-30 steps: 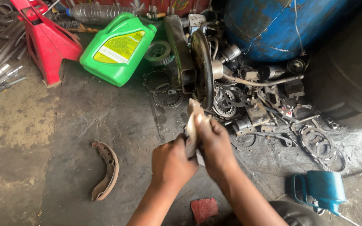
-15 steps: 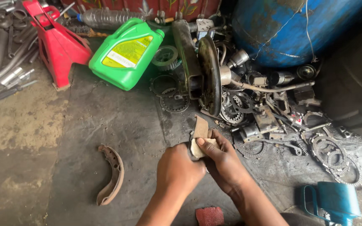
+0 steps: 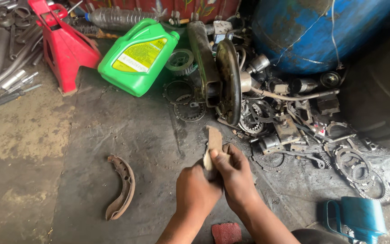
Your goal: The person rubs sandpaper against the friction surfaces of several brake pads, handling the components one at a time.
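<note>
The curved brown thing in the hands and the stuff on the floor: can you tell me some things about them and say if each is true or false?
1. Both hands hold a curved brake shoe. True: the left hand and right hand grip its lower end together.
2. The green jug stands upright. False: it lies on its side on the floor.
3. A second brake shoe lies on the floor, apart from the hands. True.
4. The red jack stand is to the right of the blue drum. False: it is far to the left of it.
5. The blue drum lies right beside the hands. False: it is at the back, behind a pile of metal parts.
</note>
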